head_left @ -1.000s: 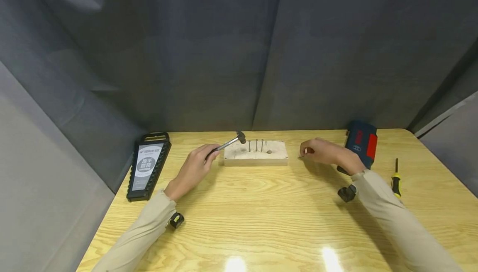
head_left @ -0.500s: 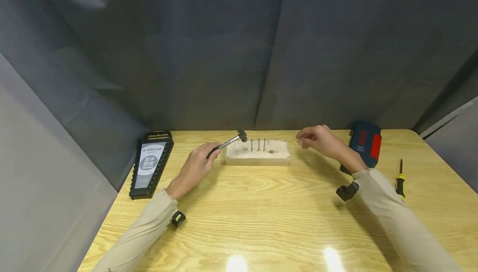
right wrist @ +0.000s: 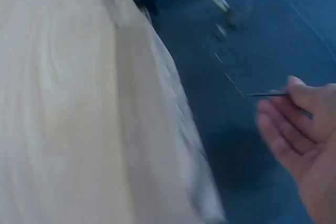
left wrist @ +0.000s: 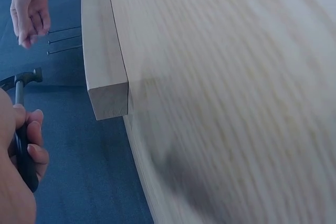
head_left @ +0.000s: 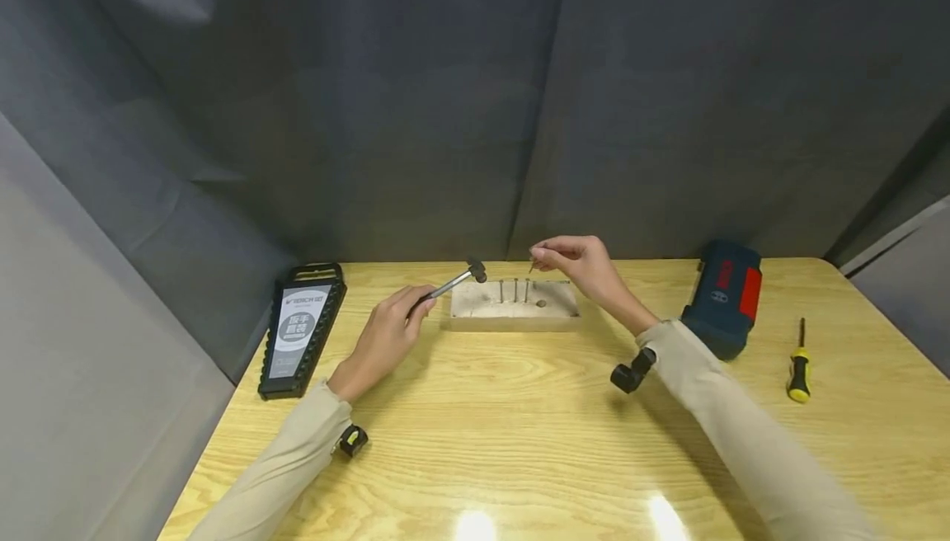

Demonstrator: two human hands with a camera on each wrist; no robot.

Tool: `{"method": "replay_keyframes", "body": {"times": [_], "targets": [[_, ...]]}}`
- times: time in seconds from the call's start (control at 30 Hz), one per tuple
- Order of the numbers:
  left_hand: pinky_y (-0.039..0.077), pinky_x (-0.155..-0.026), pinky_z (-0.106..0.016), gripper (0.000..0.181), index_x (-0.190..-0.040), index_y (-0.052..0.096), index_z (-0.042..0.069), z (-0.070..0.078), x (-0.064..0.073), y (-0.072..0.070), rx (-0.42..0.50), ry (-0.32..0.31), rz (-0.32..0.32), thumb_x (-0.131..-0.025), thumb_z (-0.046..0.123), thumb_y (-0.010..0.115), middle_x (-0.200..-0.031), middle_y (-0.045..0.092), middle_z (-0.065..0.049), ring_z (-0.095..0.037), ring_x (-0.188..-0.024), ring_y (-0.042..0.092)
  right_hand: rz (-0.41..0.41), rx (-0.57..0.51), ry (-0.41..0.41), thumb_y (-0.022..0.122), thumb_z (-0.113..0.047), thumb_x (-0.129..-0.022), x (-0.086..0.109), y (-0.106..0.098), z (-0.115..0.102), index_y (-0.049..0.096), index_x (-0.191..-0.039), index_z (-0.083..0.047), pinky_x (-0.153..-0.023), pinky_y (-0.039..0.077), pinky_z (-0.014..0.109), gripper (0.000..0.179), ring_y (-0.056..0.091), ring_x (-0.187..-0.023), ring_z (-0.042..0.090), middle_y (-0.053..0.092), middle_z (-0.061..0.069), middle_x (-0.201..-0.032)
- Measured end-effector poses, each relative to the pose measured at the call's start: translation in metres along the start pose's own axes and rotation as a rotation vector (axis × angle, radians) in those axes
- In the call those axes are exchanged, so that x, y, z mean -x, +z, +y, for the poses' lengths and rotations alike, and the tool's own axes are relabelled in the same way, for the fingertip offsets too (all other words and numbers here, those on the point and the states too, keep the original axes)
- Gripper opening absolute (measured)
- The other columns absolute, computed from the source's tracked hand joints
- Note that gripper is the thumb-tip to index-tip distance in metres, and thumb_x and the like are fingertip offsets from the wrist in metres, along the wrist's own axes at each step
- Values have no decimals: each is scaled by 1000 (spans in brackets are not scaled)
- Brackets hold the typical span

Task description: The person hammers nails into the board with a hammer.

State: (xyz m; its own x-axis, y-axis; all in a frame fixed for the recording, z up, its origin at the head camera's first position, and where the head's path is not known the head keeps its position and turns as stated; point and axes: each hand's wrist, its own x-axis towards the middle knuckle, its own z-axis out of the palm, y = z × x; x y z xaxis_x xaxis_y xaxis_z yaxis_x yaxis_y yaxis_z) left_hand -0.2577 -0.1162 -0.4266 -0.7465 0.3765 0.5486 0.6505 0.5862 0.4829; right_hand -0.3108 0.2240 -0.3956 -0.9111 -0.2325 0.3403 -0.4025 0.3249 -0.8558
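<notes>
My left hand (head_left: 386, 335) grips a small claw hammer (head_left: 451, 284) by its dark handle, its head raised over the left end of a pale wooden block (head_left: 512, 324). Three nails (head_left: 515, 290) stand upright in the block in a row, with a dark round spot beside them. My right hand (head_left: 582, 265) is above the block's right half and pinches another nail (right wrist: 266, 95) between thumb and fingers. In the head view that nail points down and looks clear of the block. The left wrist view shows the hammer handle (left wrist: 23, 153) wrapped by curled fingers.
On the left of the table (head_left: 475, 425) lies a black wrench-set case (head_left: 299, 331). A dark blue and red Bosch case (head_left: 723, 298) lies at the right, with a yellow-and-black screwdriver (head_left: 799, 368) beyond it. Dark curtain (head_left: 416, 112) hangs behind the table's far edge.
My right hand has lifted from the table right of the block and moved left over it, carrying the nail. The left hand and hammer have stayed almost still.
</notes>
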Motion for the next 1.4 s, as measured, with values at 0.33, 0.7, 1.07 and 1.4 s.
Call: {"method": "replay_keyframes", "body": {"times": [0.33,0.7,1.07,1.4], "targets": [[53,-66,-32,26,-127,70,1,0,2,-1,20,-9,-6,-109,15,59,-101,72,-11,-15,-77,60,6,-81,-58,72,-17,-101,3,60,13,80,-112,-5,-85,61,44,18,75,-95,31,79,15,-106],[54,-67,-33,23,-125,71,-1,1,1,-2,13,1,28,-107,10,61,-97,71,-9,-16,-78,61,-25,20,-97,77,-16,-97,4,79,26,81,-107,-9,-62,50,23,12,67,-75,24,79,7,-99],[54,-65,-31,24,-126,71,1,-2,0,-2,11,-13,15,-108,13,59,-98,71,-9,-15,-77,61,-13,49,-115,79,-13,-95,3,79,26,79,-111,-6,-69,54,22,18,71,-82,20,79,6,-99],[53,-64,-30,23,-125,71,1,-2,-1,-2,-2,7,18,-108,12,60,-98,72,-8,-14,-76,61,22,-100,9,84,-12,-91,5,82,28,74,-102,-4,-69,55,24,17,69,-79,18,76,12,-98]]}}
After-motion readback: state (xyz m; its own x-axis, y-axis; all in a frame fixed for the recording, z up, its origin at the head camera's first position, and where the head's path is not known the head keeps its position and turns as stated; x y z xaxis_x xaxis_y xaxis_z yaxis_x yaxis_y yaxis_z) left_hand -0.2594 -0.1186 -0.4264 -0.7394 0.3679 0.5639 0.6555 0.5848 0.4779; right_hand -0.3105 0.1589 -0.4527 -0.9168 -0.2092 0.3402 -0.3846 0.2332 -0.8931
